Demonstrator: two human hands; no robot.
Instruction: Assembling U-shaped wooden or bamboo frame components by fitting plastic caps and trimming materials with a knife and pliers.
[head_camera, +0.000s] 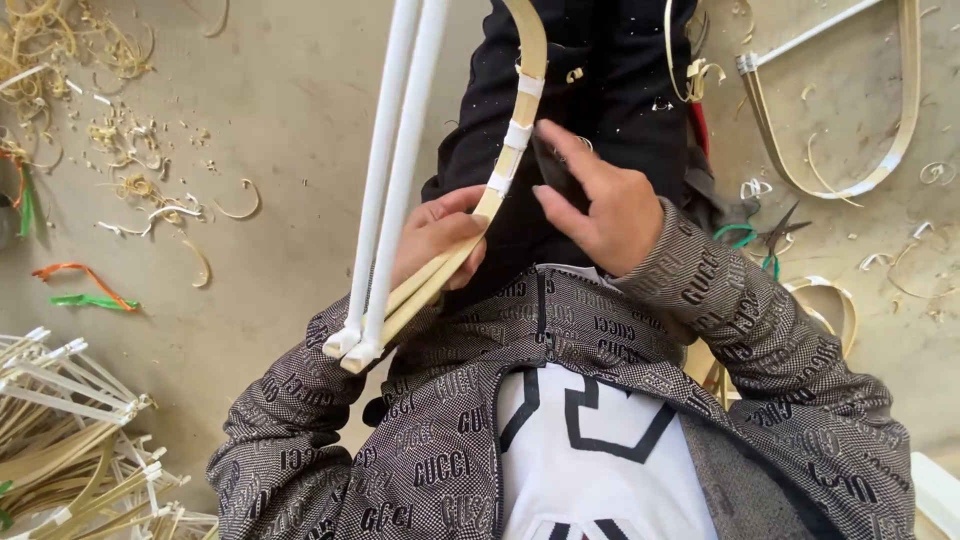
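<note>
Seen from above, over a lap in dark trousers (590, 70): left hand (435, 238) closed around a bundle of bamboo strips (440, 275), taped white in places and crossing the lap. Right hand (600, 200) just right of the bundle, fingers half open, touching the strips near the tape bands (517, 135). White rods (395, 170) left of the bundle. Scissors (775, 235) on the floor, well right.

Curved pale bamboo strip frame (470, 245) with white tape bands and two white-wrapped rods, tilted over lap
</note>
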